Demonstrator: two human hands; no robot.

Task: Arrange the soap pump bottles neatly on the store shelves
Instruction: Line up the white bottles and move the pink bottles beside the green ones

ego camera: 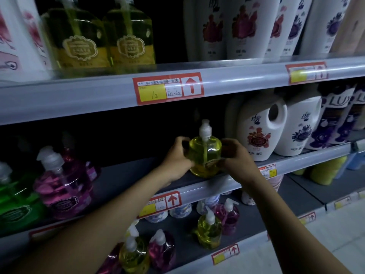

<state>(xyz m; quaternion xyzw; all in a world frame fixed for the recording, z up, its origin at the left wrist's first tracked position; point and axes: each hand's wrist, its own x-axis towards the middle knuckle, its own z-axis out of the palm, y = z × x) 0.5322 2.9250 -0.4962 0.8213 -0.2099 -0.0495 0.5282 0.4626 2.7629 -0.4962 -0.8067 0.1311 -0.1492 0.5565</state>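
A yellow soap pump bottle (204,153) with a white pump stands upright on the middle shelf (126,175), near its front edge. My left hand (176,157) grips its left side and my right hand (235,157) grips its right side. A pink pump bottle (63,184) and a green pump bottle (13,198) stand at the left of the same shelf. On the lower shelf (246,242) stand a yellow pump bottle (209,230), a dark pink pump bottle (229,216), and nearer me another yellow one (134,256) and another pink one (162,250).
Two large yellow bottles (102,36) and white bottles (233,26) fill the top shelf. White handled jugs (258,131) and purple refill packs (335,119) crowd the middle shelf right of my hands. Red price tags (167,89) line the shelf edges. Blue-and-white bottles (180,210) stand behind on the lower shelf.
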